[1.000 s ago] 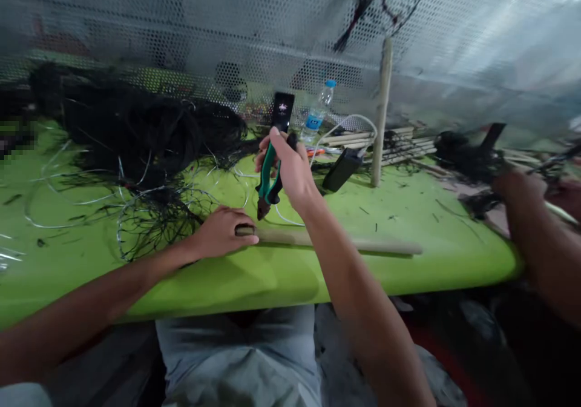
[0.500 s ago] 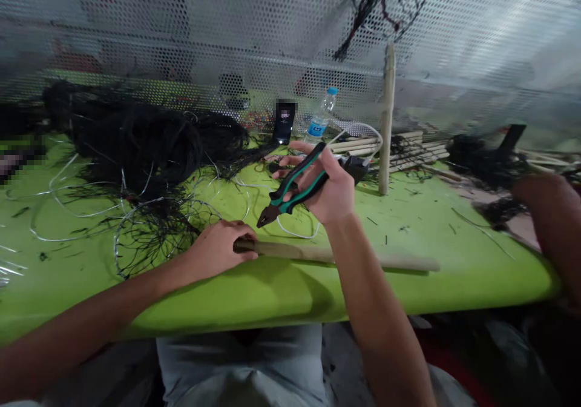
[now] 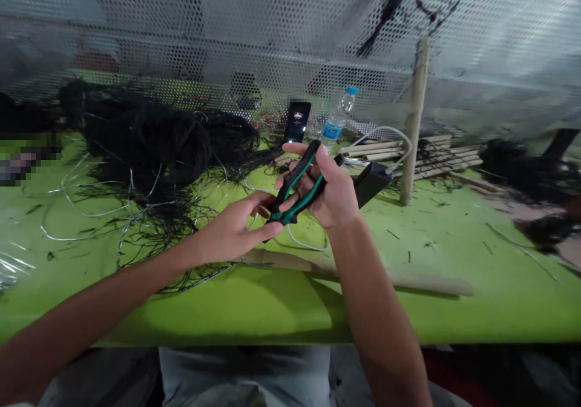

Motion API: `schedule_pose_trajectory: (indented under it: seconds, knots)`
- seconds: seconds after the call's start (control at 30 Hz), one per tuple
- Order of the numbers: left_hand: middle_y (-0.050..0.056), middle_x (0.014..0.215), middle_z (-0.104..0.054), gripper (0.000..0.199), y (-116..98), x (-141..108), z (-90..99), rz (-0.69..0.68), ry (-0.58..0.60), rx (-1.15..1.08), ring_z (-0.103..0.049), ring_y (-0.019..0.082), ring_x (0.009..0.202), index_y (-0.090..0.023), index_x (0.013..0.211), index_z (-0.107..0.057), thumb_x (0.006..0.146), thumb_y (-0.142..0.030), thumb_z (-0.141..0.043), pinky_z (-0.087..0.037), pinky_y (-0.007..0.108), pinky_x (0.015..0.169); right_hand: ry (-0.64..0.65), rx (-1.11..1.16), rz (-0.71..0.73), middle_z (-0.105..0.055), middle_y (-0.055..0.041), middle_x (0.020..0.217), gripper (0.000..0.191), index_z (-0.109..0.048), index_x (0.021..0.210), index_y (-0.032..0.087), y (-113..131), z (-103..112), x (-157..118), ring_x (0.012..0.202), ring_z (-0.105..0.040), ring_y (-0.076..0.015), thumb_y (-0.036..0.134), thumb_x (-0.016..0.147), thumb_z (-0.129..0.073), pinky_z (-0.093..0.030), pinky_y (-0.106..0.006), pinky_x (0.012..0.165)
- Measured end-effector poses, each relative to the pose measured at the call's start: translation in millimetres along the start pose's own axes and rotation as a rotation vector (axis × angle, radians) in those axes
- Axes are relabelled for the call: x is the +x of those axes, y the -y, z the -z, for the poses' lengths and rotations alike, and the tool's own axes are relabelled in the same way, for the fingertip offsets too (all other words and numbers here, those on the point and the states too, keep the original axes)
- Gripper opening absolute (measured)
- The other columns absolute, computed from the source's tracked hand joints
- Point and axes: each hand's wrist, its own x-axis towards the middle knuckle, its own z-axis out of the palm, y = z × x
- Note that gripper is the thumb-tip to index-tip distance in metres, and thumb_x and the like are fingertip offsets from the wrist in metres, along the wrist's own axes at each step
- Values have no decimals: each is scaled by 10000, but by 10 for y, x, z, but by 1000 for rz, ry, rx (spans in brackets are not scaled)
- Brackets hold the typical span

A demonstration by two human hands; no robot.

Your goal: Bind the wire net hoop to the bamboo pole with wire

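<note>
Pliers point(image 3: 295, 183) with black and green handles are held in my right hand point(image 3: 333, 192), their handles spread apart. My left hand point(image 3: 236, 225) closes around the jaw end of the pliers, thumb in front, so the jaws are mostly hidden. Below both hands a wooden stick point(image 3: 290, 261) lies along the front of the table, its left end bound with wire and joined to a wire hoop with black netting point(image 3: 157, 237). My right forearm crosses in front of the stick.
A large heap of black netting point(image 3: 136, 134) fills the back left, with loose wire around it. Behind my hands stand a phone point(image 3: 297, 122), a water bottle point(image 3: 338, 119) and a black power bank point(image 3: 373, 183) with a white cable. An upright stick point(image 3: 414, 122) and stacked sticks point(image 3: 436, 155) are right.
My left hand has let go of the stick's end and moved up to the jaws of the pliers. The co-worker's arm at the right has left the view.
</note>
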Motion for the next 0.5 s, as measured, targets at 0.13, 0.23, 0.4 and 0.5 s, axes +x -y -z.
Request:
schedule_pose_trajectory:
  seconds: [0.13,0.23,0.4,0.5]
  knots:
    - [55,1099,-753,274,-57,93,-34,-96,-62,143,-716,235,984,-192,1113,-651,1014,-435,-574,-547,357,857,89,18,33,-367,22,576,540,-605,1390,334,16,-50,-61,861,-744,-236,651,955,-566,-634,-273,538]
    - [33,1023,-762,262,-21,71,-18,-92,-117,164,-726,220,921,-201,1085,-662,1010,-443,-597,-547,325,798,174,-11,64,-711,-31,920,527,-561,1445,406,107,0,-132,1043,-753,-264,634,970,-566,-578,-206,454]
    - [23,1040,-757,205,89,2,-28,-111,-113,151,-719,208,961,-221,1033,-659,1027,-413,-587,-552,323,841,319,-66,33,-684,-4,1301,370,-656,1311,404,173,45,-178,1224,-690,-290,573,1017,-506,-609,-234,478]
    - [11,1037,-745,188,120,-6,-54,-149,-89,197,-712,198,945,-232,1042,-646,1047,-397,-556,-553,327,858,308,-16,-7,-629,0,1418,396,-687,1278,343,107,-15,-130,1362,-601,-312,557,951,-626,-690,-388,898]
